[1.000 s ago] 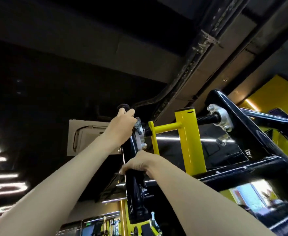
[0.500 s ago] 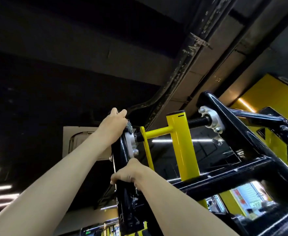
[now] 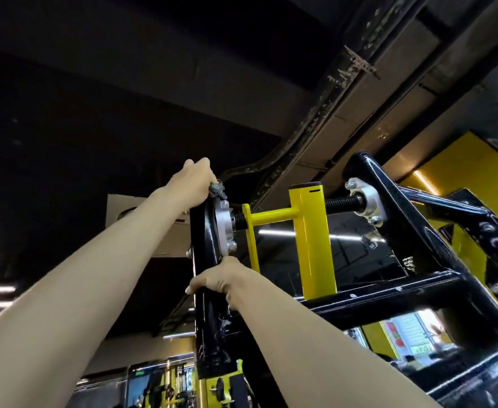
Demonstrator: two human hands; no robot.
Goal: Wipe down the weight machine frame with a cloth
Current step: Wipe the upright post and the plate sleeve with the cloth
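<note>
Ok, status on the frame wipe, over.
Left hand holds grey cloth on top of black upright. Right hand grips same upright, lower down. Silver flange plate with bolts right beside the cloth.

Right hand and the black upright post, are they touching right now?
Touching. The head view shows the right hand wrapped round the black upright post, fingers curled over its left edge, just below the silver flange.

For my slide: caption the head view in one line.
Left hand holds a grey cloth atop the black upright; right hand grips that upright lower down.
</note>
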